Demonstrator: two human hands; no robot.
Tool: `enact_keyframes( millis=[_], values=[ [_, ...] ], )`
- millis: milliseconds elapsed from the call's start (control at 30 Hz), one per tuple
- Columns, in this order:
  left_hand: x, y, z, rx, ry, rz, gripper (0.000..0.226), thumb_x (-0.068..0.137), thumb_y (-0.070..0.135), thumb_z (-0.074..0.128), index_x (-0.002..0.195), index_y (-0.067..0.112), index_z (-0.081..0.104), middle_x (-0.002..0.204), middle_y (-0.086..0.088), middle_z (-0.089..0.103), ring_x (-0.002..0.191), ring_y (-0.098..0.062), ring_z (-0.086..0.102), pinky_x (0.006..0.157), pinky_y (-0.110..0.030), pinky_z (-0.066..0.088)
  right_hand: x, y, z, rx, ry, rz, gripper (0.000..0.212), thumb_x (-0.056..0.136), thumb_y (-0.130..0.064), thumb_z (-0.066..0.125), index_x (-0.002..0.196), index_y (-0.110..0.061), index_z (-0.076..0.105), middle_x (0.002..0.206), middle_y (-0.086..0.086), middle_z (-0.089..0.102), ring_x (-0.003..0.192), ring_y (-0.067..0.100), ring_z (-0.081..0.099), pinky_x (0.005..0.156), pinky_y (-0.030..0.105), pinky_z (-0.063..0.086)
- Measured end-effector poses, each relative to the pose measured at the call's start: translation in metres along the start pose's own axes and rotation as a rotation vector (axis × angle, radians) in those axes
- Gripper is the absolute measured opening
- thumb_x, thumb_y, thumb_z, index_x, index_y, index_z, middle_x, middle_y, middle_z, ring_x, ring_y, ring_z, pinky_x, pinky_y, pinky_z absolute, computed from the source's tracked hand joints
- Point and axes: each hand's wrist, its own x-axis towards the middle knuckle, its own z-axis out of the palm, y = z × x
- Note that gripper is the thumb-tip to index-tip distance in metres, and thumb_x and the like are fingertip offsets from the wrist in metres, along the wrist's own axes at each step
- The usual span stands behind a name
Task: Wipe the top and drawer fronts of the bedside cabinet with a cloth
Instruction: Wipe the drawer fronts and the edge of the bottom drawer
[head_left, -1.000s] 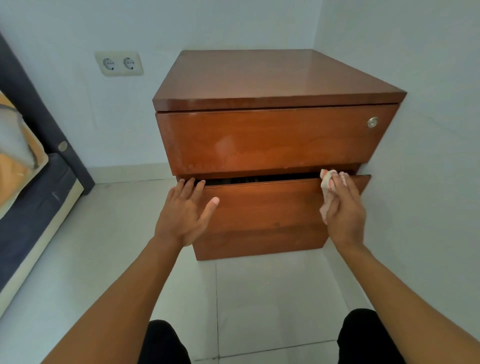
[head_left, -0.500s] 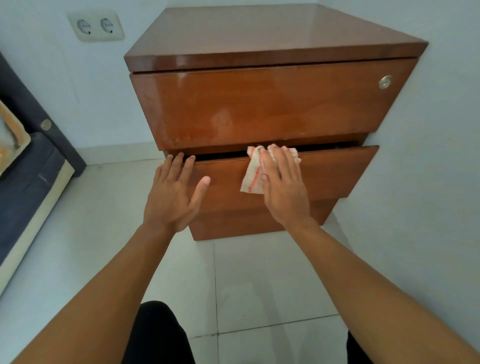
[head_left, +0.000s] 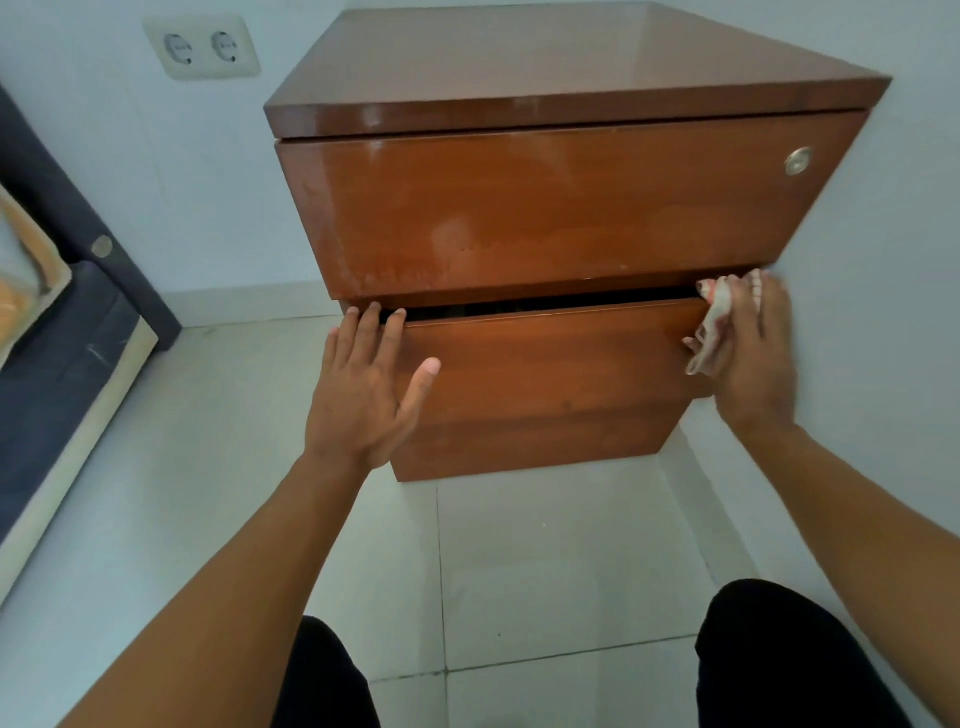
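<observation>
A brown wooden bedside cabinet (head_left: 571, 73) stands in the corner against the right wall. Its upper drawer front (head_left: 561, 208) is closed and carries a round metal lock (head_left: 798, 160). The lower drawer (head_left: 545, 364) is pulled out a little, with a dark gap above it. My left hand (head_left: 363, 389) lies flat on the lower drawer's left end, fingers spread, fingertips at its top edge. My right hand (head_left: 753, 353) presses a white cloth with red stripes (head_left: 714, 322) against the drawer's right end, next to the wall.
A double wall socket (head_left: 202, 48) sits left of the cabinet. A bed with a dark frame and mattress (head_left: 57, 353) fills the left edge. The floor (head_left: 545, 561) is light tile. My knees in black trousers (head_left: 789, 660) are at the bottom.
My right hand has slid the cloth from the middle of the lower drawer front back to its right end. My left hand has stayed on the drawer's left end.
</observation>
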Motion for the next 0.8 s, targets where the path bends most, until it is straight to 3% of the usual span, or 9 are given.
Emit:
enact_keyframes(
  millis=[133, 167, 233, 300, 400, 500, 633, 800],
  values=[
    [0.000, 0.002, 0.001, -0.025, 0.017, -0.001, 0.076, 0.102, 0.067, 0.022, 0.159, 0.018, 0.032, 0.167, -0.011, 0.028, 0.157, -0.033, 0.016, 0.128, -0.049, 0.010, 0.001, -0.036, 0.002, 0.284, 0.229, 0.143, 0.047, 0.110, -0.032, 0.046, 0.148, -0.005, 0.049, 0.155, 0.006, 0.046, 0.144, 0.016, 0.045, 0.113, 0.031, 0.046],
    [0.000, 0.003, 0.002, -0.031, 0.023, -0.005, 0.076, 0.102, 0.067, 0.022, 0.159, 0.018, 0.032, 0.167, -0.011, 0.029, 0.157, -0.033, 0.016, 0.128, -0.049, 0.010, -0.006, -0.059, 0.007, 0.322, 0.280, 0.157, 0.050, 0.109, -0.035, 0.046, 0.148, -0.003, 0.050, 0.157, 0.010, 0.044, 0.147, 0.022, 0.043, 0.116, 0.035, 0.043],
    [-0.001, 0.003, 0.003, -0.034, 0.037, -0.003, 0.076, 0.102, 0.066, 0.021, 0.159, 0.017, 0.033, 0.166, -0.012, 0.030, 0.157, -0.033, 0.017, 0.128, -0.050, 0.011, -0.033, -0.111, 0.031, 0.291, 0.305, 0.026, 0.046, 0.108, -0.021, 0.051, 0.151, -0.004, 0.047, 0.163, 0.015, 0.033, 0.153, 0.036, 0.029, 0.122, 0.051, 0.033],
    [-0.002, 0.001, 0.006, -0.015, 0.049, 0.015, 0.077, 0.102, 0.066, 0.021, 0.159, 0.016, 0.033, 0.166, -0.013, 0.030, 0.156, -0.034, 0.018, 0.128, -0.051, 0.014, -0.060, -0.163, 0.069, 0.244, 0.149, -0.161, 0.049, 0.106, -0.008, 0.052, 0.154, -0.007, 0.043, 0.165, 0.018, 0.027, 0.156, 0.039, 0.020, 0.126, 0.050, 0.026],
    [-0.001, -0.002, 0.012, 0.025, 0.059, 0.023, 0.078, 0.101, 0.068, 0.021, 0.159, 0.018, 0.031, 0.166, -0.011, 0.030, 0.155, -0.033, 0.020, 0.127, -0.051, 0.017, -0.078, -0.215, 0.119, 0.102, -0.002, -0.284, 0.059, 0.111, -0.031, 0.036, 0.163, -0.012, 0.014, 0.168, 0.019, 0.010, 0.156, 0.043, 0.006, 0.127, 0.054, 0.016],
    [0.000, -0.001, 0.016, 0.026, 0.097, 0.010, 0.077, 0.100, 0.069, 0.026, 0.158, 0.018, 0.032, 0.164, -0.010, 0.033, 0.154, -0.033, 0.024, 0.127, -0.051, 0.019, -0.074, -0.207, 0.137, 0.062, 0.045, -0.267, 0.069, 0.110, -0.041, 0.034, 0.164, -0.016, -0.002, 0.170, 0.016, 0.000, 0.157, 0.040, -0.002, 0.128, 0.052, 0.004],
    [0.003, -0.001, 0.020, 0.030, 0.116, 0.033, 0.080, 0.099, 0.070, 0.025, 0.158, 0.017, 0.032, 0.162, -0.010, 0.034, 0.153, -0.032, 0.025, 0.127, -0.051, 0.017, -0.066, -0.147, 0.132, -0.006, 0.035, -0.313, 0.071, 0.106, -0.043, 0.039, 0.161, -0.019, 0.001, 0.166, 0.018, 0.004, 0.154, 0.044, 0.002, 0.127, 0.049, -0.007],
    [0.004, 0.000, 0.025, 0.042, 0.144, 0.039, 0.081, 0.098, 0.071, 0.027, 0.157, 0.016, 0.032, 0.162, -0.012, 0.033, 0.153, -0.034, 0.025, 0.127, -0.053, 0.016, -0.049, -0.063, 0.112, -0.080, 0.046, -0.131, 0.072, 0.107, -0.044, 0.037, 0.161, -0.013, 0.003, 0.163, 0.037, 0.013, 0.151, 0.056, 0.011, 0.126, 0.058, 0.007]
  ],
)
